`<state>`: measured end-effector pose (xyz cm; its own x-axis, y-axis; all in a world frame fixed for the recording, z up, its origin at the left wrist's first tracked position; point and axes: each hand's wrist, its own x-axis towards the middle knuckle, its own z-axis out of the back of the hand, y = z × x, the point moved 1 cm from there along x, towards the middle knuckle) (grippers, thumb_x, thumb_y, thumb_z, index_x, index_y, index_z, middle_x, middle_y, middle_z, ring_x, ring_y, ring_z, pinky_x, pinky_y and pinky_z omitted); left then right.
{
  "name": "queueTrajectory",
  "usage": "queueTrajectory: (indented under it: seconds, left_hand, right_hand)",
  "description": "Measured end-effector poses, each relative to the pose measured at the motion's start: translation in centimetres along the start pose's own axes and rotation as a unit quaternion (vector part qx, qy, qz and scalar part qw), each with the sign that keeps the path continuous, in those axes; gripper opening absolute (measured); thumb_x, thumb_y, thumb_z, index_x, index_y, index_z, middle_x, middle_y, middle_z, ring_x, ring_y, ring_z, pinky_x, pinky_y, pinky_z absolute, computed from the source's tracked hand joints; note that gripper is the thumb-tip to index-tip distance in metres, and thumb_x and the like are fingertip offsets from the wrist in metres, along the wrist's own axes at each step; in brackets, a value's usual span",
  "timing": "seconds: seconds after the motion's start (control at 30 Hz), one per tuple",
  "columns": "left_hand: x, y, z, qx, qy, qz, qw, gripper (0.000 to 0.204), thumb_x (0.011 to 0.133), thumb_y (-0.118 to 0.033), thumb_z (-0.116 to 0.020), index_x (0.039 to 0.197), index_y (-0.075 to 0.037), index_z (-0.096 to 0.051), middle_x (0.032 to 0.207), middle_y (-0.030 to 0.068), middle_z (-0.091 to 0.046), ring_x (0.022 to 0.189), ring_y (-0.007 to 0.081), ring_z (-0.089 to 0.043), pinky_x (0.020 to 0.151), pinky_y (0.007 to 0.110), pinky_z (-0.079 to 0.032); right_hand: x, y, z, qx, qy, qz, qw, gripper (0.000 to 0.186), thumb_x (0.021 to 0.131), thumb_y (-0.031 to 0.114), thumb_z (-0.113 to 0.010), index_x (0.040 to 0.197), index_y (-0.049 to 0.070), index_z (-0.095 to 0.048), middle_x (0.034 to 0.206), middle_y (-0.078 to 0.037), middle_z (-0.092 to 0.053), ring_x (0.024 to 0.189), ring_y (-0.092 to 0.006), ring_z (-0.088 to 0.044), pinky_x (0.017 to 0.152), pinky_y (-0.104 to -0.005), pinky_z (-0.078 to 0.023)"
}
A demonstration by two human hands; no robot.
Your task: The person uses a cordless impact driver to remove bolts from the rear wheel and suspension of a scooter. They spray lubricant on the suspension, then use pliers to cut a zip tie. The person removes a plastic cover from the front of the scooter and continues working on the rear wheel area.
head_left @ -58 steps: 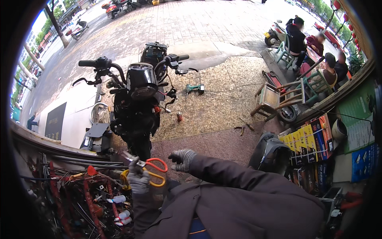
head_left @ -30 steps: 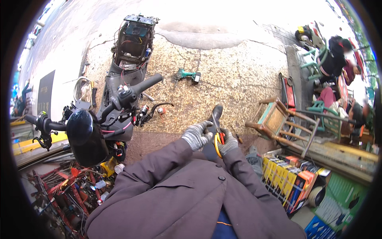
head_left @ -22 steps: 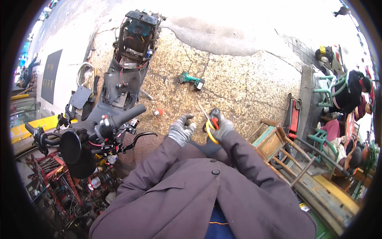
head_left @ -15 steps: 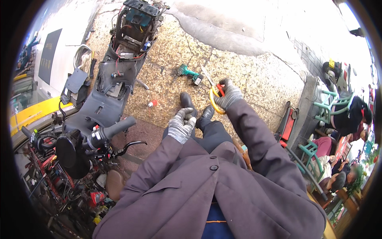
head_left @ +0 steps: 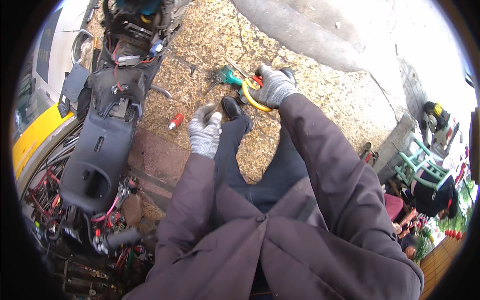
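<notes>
So the scissors [head_left: 245,90] are in the right hand [head_left: 275,86] here, the pair with one yellow handle and one red one. The gloved fingers are wrapped around the handle end, clamped on it, with a good part of the yellow loop sticking out on the near left side. Can't really tell if the blades are fully together or slightly parted, they look thin from up here

Lie of the thing: the long axis runs on a slant, handles near the right palm and blades pointing forward and off to the left. That puts the tips out past the right fingers, and the green power drill [head_left: 229,76] on the speckled floor [head_left: 320,92] is right under that line — the scissors cover part of it from this angle. Whether they touch the drill, can't say, but I'd guess they're above it

Left hand [head_left: 205,131] is empty as far as I can see, fingers loosely curled with the thumb apart. It's nearer the body and well left of the scissors, so the right is clearly the closer hand to the drill — the left is closest to the little red can [head_left: 176,121], with the stripped-down scooter [head_left: 102,150] further left
</notes>
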<state>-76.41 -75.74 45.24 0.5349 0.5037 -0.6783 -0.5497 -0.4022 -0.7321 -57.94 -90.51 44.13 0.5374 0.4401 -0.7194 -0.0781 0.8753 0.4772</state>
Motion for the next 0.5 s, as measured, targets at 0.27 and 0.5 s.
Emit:
queueTrajectory:
  seconds: [0.27, 0.5]
  left_hand:
    - [19.2, 9.6, -3.0, 0.031, -0.048, -0.011, 0.998, 0.029, 0.088, 0.000, -0.060, 0.116, 0.001, -0.056, 0.093, 0.0030, -0.060, 0.078, 0.0065, -0.055, 0.063, 0.020, -0.049]
    - [25.1, 10.1, -4.4, 0.145, 0.055, -0.160, 0.975, 0.036, 0.087, -0.005, -0.063, 0.123, -0.001, -0.056, 0.097, 0.0052, -0.064, 0.084, 0.0091, -0.058, 0.077, 0.023, -0.049]
  right_hand:
    - [26.3, -5.4, -5.3, -0.014, -0.060, 0.173, 0.983, 0.051, 0.078, 0.042, -0.068, 0.108, 0.000, -0.060, 0.086, -0.026, -0.066, 0.084, -0.0395, -0.066, 0.075, -0.0433, -0.052]
    - [39.9, -2.8, -10.6, -0.006, -0.093, 0.282, 0.955, 0.048, 0.078, 0.044, -0.068, 0.102, 0.003, -0.060, 0.086, -0.024, -0.066, 0.083, -0.0406, -0.065, 0.074, -0.0432, -0.051]
